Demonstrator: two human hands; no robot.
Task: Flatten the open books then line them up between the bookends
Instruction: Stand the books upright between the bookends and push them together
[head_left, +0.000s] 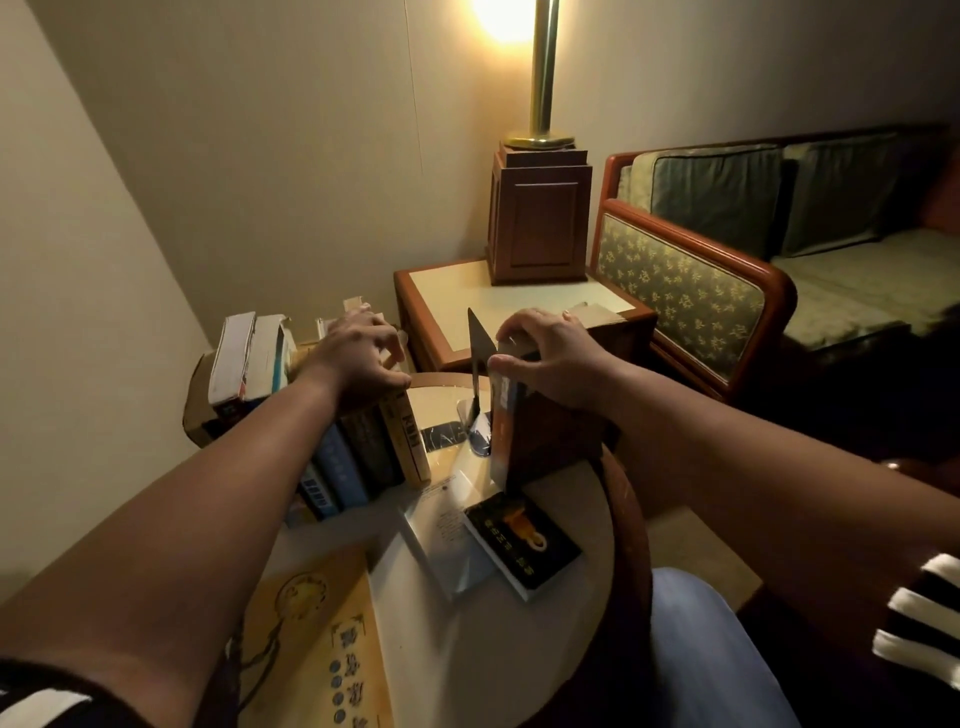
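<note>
Counter (498, 654): round, wood rim, lower centre of frame.

Left grip (363, 358), centre left: fingers bent down over the tops of a standing row (363, 457) and clamped on it. 4 spines countable there: two blue, one dark, one tan.

Right grip (553, 353), centre: thumb and fingers pinch the top edge of 1 upright book (501, 431) with a blue-and-white cover.

Brown block (550, 436) just right of that book. Book or box, cannot tell.

1 bookend (475, 353): thin dark plate, upright between the two grips, just left of the held book.

Lying flat, nearer: 1 black book (524, 543), 1 grey book (447, 545) just beside it, 1 large yellow book (311, 649) at lower left.

Upper left: 2 more books (244, 358) standing on a cardboard box (200, 410).
</note>
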